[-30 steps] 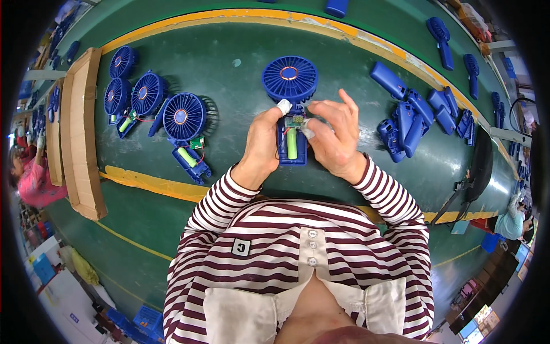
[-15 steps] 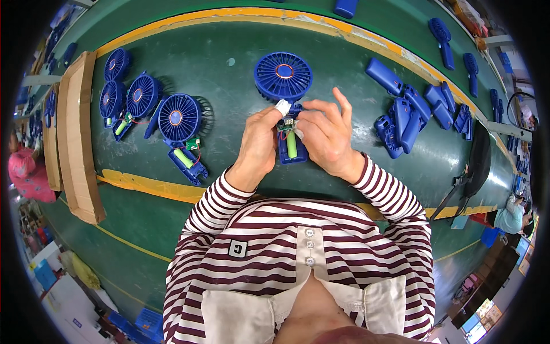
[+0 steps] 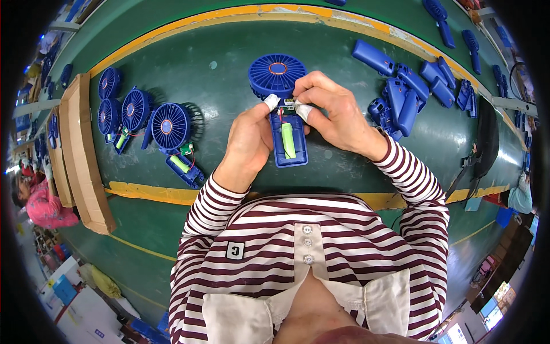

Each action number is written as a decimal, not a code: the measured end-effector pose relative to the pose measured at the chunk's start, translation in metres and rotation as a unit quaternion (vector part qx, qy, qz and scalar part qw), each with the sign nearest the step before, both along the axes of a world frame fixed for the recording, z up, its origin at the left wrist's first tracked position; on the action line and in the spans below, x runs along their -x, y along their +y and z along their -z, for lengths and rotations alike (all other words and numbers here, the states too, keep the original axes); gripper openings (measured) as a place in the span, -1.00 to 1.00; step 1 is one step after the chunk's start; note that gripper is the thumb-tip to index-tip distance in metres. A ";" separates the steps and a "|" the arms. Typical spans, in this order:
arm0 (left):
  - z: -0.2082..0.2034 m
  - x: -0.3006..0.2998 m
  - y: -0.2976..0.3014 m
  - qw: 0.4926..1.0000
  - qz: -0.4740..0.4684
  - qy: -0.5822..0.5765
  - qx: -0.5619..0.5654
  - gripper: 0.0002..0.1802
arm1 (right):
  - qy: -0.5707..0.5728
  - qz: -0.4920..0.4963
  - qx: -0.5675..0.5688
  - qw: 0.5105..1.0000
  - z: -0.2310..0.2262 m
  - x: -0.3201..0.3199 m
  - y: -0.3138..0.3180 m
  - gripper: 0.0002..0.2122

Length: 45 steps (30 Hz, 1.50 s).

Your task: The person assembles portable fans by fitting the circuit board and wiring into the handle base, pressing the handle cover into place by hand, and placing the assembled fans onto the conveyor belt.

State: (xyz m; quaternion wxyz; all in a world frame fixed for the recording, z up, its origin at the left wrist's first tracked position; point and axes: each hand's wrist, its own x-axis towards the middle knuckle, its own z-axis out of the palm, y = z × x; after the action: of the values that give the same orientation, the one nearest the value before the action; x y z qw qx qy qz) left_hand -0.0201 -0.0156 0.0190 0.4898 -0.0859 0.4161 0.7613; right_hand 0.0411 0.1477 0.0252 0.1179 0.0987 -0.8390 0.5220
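A blue handheld fan [image 3: 277,71] lies in front of me, its round grille up and its handle shell [image 3: 290,162] toward me. Inside the opened handle rests a light green battery cell [image 3: 287,140]. My left hand [image 3: 247,140] is closed round the left side of the fan's neck, its thumb in a white cover. My right hand [image 3: 339,114] pinches the small circuit board [image 3: 288,103] at the neck, also with a white-covered thumb. The board is seen nearly edge-on, and fingers hide part of it.
Several partly assembled blue fans [image 3: 171,127] lie at the left, with batteries and boards exposed. Blue handle shells [image 3: 396,94] are piled at the right. A long cardboard tray [image 3: 86,166] stands at the left edge. A black strap bag [image 3: 486,146] hangs at the right; a co-worker [image 3: 48,203] is far left.
The circuit board has tilted from display-up over the battery to nearly edge-on at the neck. My right hand has shifted up and right, and more of the battery and shell shows.
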 end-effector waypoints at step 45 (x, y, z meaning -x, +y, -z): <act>0.014 -0.010 -0.006 0.991 0.068 0.073 0.092 -0.88 | 0.113 -0.101 -0.326 0.933 0.007 -0.007 -0.005 -0.87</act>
State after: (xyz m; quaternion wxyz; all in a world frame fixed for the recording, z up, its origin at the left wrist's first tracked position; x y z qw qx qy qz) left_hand -0.0106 -0.0211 0.0049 0.4992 -0.0464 0.5236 0.6888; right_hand 0.0482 0.1430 0.0183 0.1195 0.2741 -0.9299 0.2141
